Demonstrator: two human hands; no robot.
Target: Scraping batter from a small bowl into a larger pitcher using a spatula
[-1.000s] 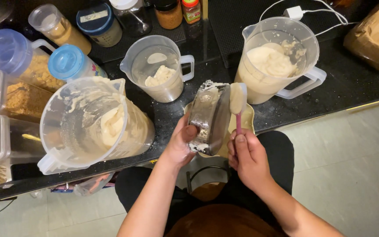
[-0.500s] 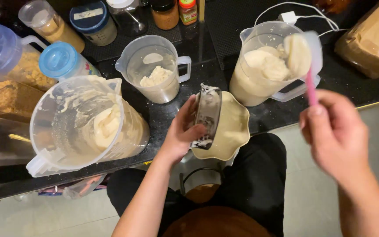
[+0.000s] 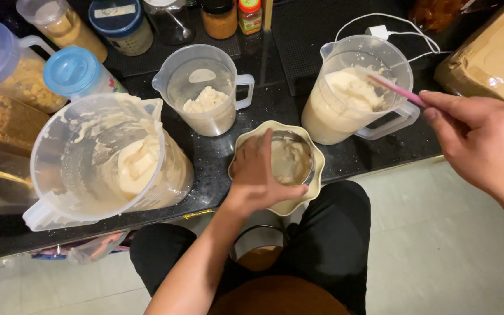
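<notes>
Left hand (image 3: 258, 175) grips the steel cup (image 3: 290, 160), set in the scalloped plate (image 3: 316, 185). Right hand (image 3: 485, 146) pinches the pink spatula (image 3: 395, 88), tip in the right pitcher (image 3: 357, 87). Step: scooping batter. Next likely calls for a level carry to the cup.

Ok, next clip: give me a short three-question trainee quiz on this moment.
1. True or false: the left hand rests on the metal cup sitting in the scalloped cream dish.
2. What does the right hand hold? A) pink-handled spatula B) a knife C) a lid
3. Fill in: the spatula's blade is inside the ___ pitcher.

Key: 1 true; 2 A; 3 right-hand (the one nearest the white cable).
</notes>
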